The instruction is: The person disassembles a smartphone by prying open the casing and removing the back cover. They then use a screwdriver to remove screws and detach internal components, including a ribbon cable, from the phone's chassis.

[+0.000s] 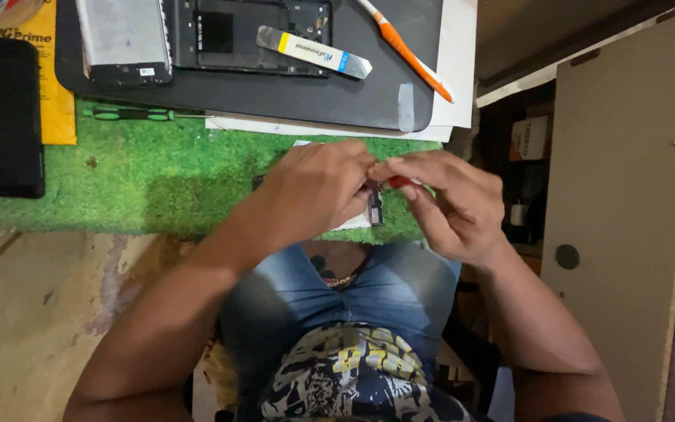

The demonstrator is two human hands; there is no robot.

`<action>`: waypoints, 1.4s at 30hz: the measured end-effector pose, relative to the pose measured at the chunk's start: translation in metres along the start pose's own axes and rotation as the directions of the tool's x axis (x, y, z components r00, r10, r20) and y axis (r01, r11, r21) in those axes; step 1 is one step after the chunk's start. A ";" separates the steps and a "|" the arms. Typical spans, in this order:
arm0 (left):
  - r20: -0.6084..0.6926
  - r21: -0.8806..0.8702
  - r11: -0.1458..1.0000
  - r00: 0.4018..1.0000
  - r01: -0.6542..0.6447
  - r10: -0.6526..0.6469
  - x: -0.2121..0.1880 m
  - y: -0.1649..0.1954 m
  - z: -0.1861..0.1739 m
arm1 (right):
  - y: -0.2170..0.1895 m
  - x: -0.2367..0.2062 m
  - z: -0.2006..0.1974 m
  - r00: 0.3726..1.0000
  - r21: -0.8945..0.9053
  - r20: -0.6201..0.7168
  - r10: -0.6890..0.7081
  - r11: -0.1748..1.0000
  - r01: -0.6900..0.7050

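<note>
While both my hands meet over the near edge of the green turf mat [134, 180], my left hand [314, 191] curls its fingers shut around a small dark metal part [375, 207], which hangs just below my fingertips, above the mat's front border and my lap. My right hand [451, 203] pinches a thin tool with a red handle [400, 181] between thumb and forefinger, its tip against the part; the tip itself is hidden by my fingers. Open turf lies to the left of my hands, fuzzy and uneven, and a green screwdriver [130, 114] rests along its far edge. Beyond it sits a smooth black work pad [275, 94] with rounded corners, carrying a dismantled phone frame [248, 35], a flat metal pry blade [314, 51], and an orange and white toothbrush [408, 51] slanting off toward the paper beneath. A black tablet-like slab [1, 117] is cut off at the left. To the right stands a pale board panel [626, 211], close to my elbow; what lies behind it is too dark to tell
</note>
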State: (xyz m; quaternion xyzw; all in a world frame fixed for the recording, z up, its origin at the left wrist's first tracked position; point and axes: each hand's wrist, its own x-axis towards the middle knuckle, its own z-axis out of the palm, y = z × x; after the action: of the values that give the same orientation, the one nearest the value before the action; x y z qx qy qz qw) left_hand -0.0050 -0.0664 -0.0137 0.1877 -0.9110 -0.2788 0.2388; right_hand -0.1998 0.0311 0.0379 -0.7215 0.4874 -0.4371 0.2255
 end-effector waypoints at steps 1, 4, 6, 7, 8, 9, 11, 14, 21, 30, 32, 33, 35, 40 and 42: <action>-0.034 0.001 1.000 0.999 -0.006 0.006 -0.001 0.002 0.000 | 0.001 0.001 0.000 0.999 -0.008 -0.005 -0.053 0.999 0.053; 0.044 -0.007 0.999 0.998 0.040 -0.039 0.002 0.004 0.000 | 0.002 0.000 0.001 0.990 -0.058 -0.031 -0.135 0.989 0.133; 0.091 -0.004 0.998 0.993 0.070 -0.069 0.004 0.005 0.001 | 0.002 -0.002 0.002 0.992 -0.128 -0.066 -0.110 0.987 0.101; 0.082 0.001 0.997 0.994 0.074 -0.074 0.005 0.006 0.002 | 0.003 -0.003 0.002 0.992 -0.124 -0.075 -0.101 0.988 0.091; 0.074 0.005 0.997 0.994 0.078 -0.078 0.005 0.007 0.002 | 0.003 -0.004 0.003 0.992 -0.121 -0.085 -0.092 0.989 0.081; 0.075 0.017 0.998 0.995 0.064 -0.065 0.007 0.006 0.003 | 0.002 -0.004 0.002 0.992 -0.118 -0.094 -0.081 0.991 0.069; 0.079 0.039 0.999 0.996 0.036 -0.039 0.008 0.006 0.006 | 0.000 -0.003 0.000 0.993 -0.127 -0.081 -0.089 0.989 0.078; 0.112 0.070 0.997 0.993 0.029 -0.037 0.008 0.006 0.010 | -0.005 -0.003 -0.003 0.998 -0.097 -0.052 -0.038 0.995 0.033; -0.094 0.027 0.999 0.995 -0.026 0.028 -0.002 0.008 0.011 | -0.001 -0.008 0.011 0.980 -0.162 -0.166 -0.107 0.984 0.080; -0.072 0.180 0.981 0.993 -0.077 0.092 -0.002 0.009 0.010 | -0.013 -0.004 0.012 0.988 -0.119 -0.132 -0.077 0.991 0.061; -0.088 0.173 0.982 0.992 -0.075 0.091 -0.002 0.009 0.009 | -0.012 -0.002 0.012 0.979 -0.193 -0.147 -0.139 0.975 0.109; -0.106 0.133 0.988 0.991 -0.073 0.087 -0.002 0.010 0.008 | -0.011 -0.002 0.012 0.974 -0.230 -0.152 -0.168 0.964 0.131; -0.143 0.057 0.996 0.986 -0.072 0.079 -0.001 0.012 0.007 | -0.008 -0.005 0.015 0.971 -0.222 -0.191 -0.143 0.970 0.099; -0.052 0.128 0.990 0.996 -0.062 0.069 0.004 0.014 0.003 | -0.002 -0.012 0.014 0.971 -0.160 -0.191 -0.144 0.980 0.114; -0.031 0.139 0.988 0.997 -0.067 0.072 0.004 0.014 0.002 | -0.003 -0.015 0.012 0.975 -0.168 -0.189 -0.114 0.982 0.082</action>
State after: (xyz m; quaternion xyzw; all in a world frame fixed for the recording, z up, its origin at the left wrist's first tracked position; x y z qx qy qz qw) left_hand -0.0125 -0.0568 -0.0051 0.1769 -0.9297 -0.2034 0.2510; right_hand -0.1905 0.0449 0.0279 -0.7135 0.5045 -0.4766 0.0958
